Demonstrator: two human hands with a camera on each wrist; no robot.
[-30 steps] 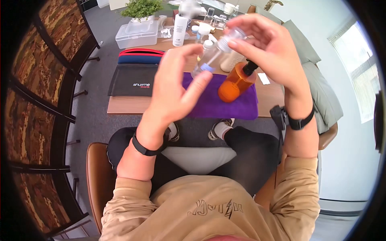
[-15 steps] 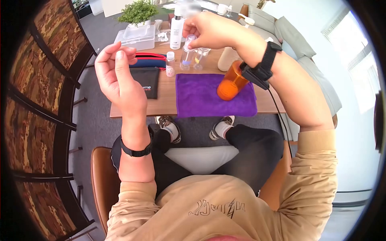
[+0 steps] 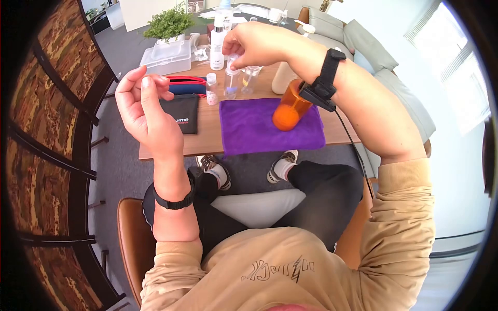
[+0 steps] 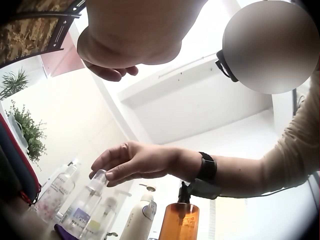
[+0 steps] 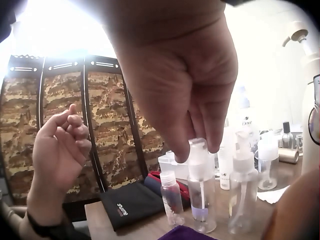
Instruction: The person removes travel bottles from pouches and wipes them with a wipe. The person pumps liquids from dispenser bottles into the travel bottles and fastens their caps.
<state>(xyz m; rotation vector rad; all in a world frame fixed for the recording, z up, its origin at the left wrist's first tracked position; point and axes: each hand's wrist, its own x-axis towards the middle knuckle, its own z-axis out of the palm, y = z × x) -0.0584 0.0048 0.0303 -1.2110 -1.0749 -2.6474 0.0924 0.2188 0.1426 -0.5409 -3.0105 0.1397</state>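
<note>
Right hand [image 3: 254,46] pinches the cap [image 5: 198,148] of a clear bottle [image 3: 231,87], which stands upright on the wooden table [image 3: 210,127] between a small bottle [image 3: 211,94] and a pump bottle [image 5: 243,192], beyond the purple towel [image 3: 249,129]. Left hand [image 3: 150,116] is raised, its fingers loosely bent.

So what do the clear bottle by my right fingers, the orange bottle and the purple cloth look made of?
The clear bottle looks like glossy plastic, being see-through with bright highlights, though glass is possible. The orange bottle seems smooth, translucent plastic or glass; light glows through its wall. The purple cloth looks like soft matte fabric, perhaps microfibre, from its dull, slightly mottled surface.
</note>
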